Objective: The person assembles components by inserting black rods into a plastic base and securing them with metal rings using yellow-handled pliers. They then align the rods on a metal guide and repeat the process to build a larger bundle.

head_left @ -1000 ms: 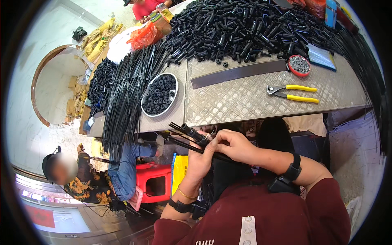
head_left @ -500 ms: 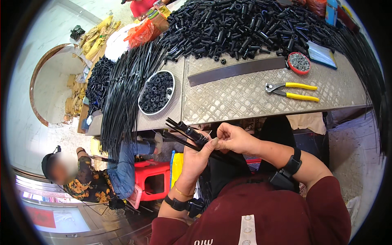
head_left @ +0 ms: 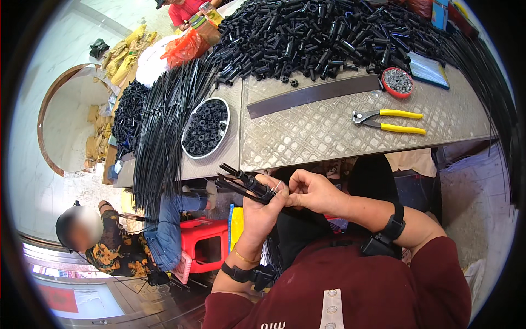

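Head view | our left hand (head_left: 263, 204) curls closed around a black cylindrical plastic tube (head_left: 250, 182) and slim black rods (head_left: 233, 187), just off the beige patterned tabletop (head_left: 312, 129) | our right hand (head_left: 316, 193) bends beside it, grip hidden; we cannot tell | risk: loosened left fingers could let rods slip

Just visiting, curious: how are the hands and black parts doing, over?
Left hand holding black rods and black tube. Right hand close beside, grip unclear. Yellow-handled pliers on table, not in the way.
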Demonstrator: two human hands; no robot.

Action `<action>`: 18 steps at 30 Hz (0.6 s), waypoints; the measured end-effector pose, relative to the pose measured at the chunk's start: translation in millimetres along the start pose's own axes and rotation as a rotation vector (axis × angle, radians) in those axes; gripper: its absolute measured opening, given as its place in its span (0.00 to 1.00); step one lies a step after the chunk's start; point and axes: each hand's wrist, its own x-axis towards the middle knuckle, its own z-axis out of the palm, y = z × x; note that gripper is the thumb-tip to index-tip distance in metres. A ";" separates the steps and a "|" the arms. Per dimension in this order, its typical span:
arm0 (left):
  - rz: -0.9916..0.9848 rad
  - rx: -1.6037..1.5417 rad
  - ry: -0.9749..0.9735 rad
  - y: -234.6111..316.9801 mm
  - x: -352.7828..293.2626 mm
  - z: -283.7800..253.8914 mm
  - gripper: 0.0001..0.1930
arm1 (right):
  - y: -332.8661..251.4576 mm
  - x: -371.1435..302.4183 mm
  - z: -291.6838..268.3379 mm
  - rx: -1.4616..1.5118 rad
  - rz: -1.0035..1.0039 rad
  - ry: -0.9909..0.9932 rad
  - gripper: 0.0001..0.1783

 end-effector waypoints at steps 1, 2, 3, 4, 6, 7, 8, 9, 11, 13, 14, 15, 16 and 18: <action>0.064 -0.028 -0.016 -0.6 3.4 1.5 0.09 | -0.1 0.4 -0.2 -0.027 -0.037 0.005 0.18; 0.128 -0.056 -0.032 -1.9 6.0 3.3 0.09 | -0.5 0.7 -0.4 -0.055 -0.075 0.010 0.16; 0.180 -0.094 0.002 -9.9 8.5 2.9 0.09 | -6.3 -0.8 0.0 -0.058 -0.072 0.007 0.16; 0.181 -0.098 0.004 -9.1 9.3 2.7 0.09 | -19.3 -6.0 -0.3 0.057 -0.009 -0.001 0.16; 0.121 -0.292 -0.068 -4.1 8.2 2.9 0.09 | -36.3 -13.6 -3.6 0.168 0.057 -0.007 0.15; 0.147 -0.249 -0.105 -4.4 10.8 0.6 0.10 | -41.4 -17.1 -7.6 -0.070 -0.067 -0.029 0.14; 0.149 -0.253 -0.105 -5.1 11.5 -2.9 0.10 | -48.1 -20.0 -9.8 -0.307 -0.191 -0.052 0.14; 0.120 -0.244 -0.138 -5.6 12.5 -5.6 0.10 | -58.7 -24.5 -9.8 -0.539 -0.303 0.039 0.17; 0.046 -0.172 -0.134 -3.4 11.3 -3.9 0.12 | -70.9 -16.9 -11.6 -0.677 -0.459 0.038 0.19; 0.074 -0.180 -0.162 -8.8 14.0 -2.5 0.13 | -79.3 -11.2 -7.4 -0.832 -0.618 0.043 0.24; 0.103 -0.183 -0.185 -10.5 15.2 -2.5 0.14 | -79.3 -8.0 -8.2 -0.836 -0.616 0.045 0.24; 0.026 -0.176 -0.259 -6.5 15.5 -6.5 0.15 | -78.9 -3.5 -10.7 -0.881 -0.625 0.017 0.22; 0.029 -0.178 -0.256 -4.4 15.0 -6.5 0.15 | -79.5 -0.1 -12.7 -0.925 -0.633 -0.011 0.21; -0.076 -0.202 -0.232 -0.3 13.1 -6.0 0.15 | -81.6 2.4 -14.1 -0.971 -0.680 -0.004 0.18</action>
